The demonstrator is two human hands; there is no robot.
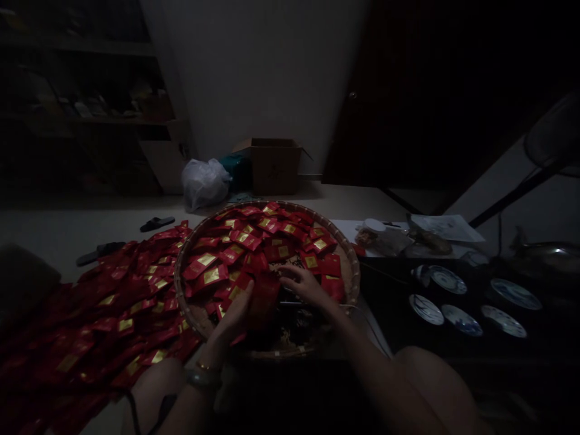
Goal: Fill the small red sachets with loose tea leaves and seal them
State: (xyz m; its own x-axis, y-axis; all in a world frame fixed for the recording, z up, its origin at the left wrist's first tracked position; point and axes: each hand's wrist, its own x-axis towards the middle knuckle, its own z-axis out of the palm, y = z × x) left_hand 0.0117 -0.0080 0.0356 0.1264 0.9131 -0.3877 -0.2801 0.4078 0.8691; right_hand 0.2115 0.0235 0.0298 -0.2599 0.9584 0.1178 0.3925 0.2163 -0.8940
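Observation:
My left hand (238, 311) grips a red packet (265, 299) between thumb and fingers, over the near part of a round bamboo tray (352, 266). My right hand (306, 285) is at the packet's upper right edge, fingers bent in a pinch on it; the dim light hides the exact contact. Many red packets with gold labels (247, 238) are heaped in the far and left parts of the tray. Dark loose bits (294, 261) lie between them. In the shaded near part, a pale small heap (285, 335) shows faintly.
More red packets (131, 308) cover the floor at left, near dark slippers (157, 223). Several blue-and-white dishes (446, 280) sit on a dark surface at right, below plastic bags (389, 238). Behind the tray stand a cardboard box (275, 168) and a white plastic bag (205, 183).

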